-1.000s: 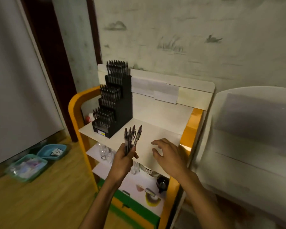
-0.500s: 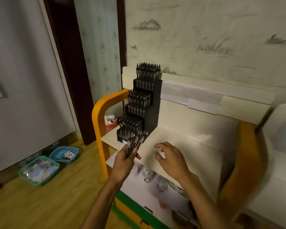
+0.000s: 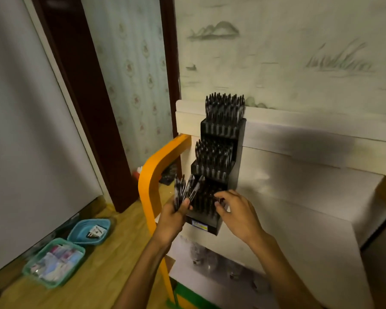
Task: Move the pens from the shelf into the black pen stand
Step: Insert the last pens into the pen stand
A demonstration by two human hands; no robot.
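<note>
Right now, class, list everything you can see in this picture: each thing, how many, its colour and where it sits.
pen stand: one, black, tiered, on the shelf, full of dark pens
loose pens: a handful, dark, in the left hand
shelf: one, white top, orange frame
baskets: two, teal, on the wooden floor at left
left hand: grips the loose pens
right hand: fingers at the stand's lowest tier

Pen stand [image 3: 236, 152] on shelf [image 3: 299, 219]; baskets [image 3: 71, 248] on floor, left.

I see a black pen stand [image 3: 221, 166], orange shelf frame [image 3: 153, 172] at nine o'clock (teal baskets [image 3: 88, 230] beyond).
</note>
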